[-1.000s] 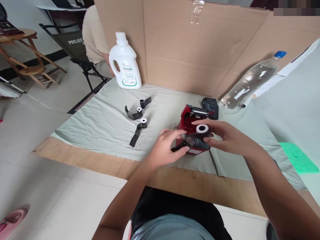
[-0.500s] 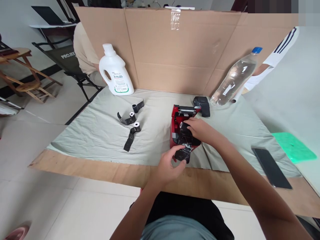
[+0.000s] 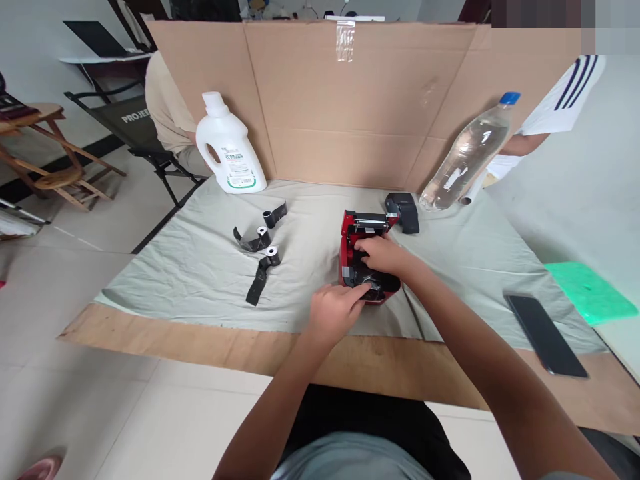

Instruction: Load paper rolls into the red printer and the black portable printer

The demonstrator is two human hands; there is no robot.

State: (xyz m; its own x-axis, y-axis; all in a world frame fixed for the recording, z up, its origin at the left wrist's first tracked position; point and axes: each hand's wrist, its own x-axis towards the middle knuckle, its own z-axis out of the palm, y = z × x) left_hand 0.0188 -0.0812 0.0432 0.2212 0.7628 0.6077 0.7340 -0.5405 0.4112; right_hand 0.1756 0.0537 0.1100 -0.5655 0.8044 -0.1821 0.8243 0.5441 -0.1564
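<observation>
A small red printer (image 3: 343,248) stands on the cloth with its lid raised at the back. My right hand (image 3: 385,256) reaches into its open compartment, fingers curled down over a black roll that is mostly hidden under them. At the printer's front, my left hand (image 3: 336,308) pinches the loose black strip (image 3: 376,279) coming off that roll, thumb hidden and index finger stretched along it. To the left lie three small black rolls, the nearest roll (image 3: 273,256) with its strip trailing toward me. Behind the printer sits a black block-shaped object (image 3: 407,215).
A white detergent bottle (image 3: 233,153) and a tilted clear bottle (image 3: 465,160) with a blue cap stand before a cardboard screen (image 3: 340,107). A phone (image 3: 545,333) and a green sheet (image 3: 590,293) lie on the right. People sit beyond the screen.
My right hand has moved down and slightly left into the printer with the black roll. My left hand has brought the strip's end up and back, flat against the printer's front.
</observation>
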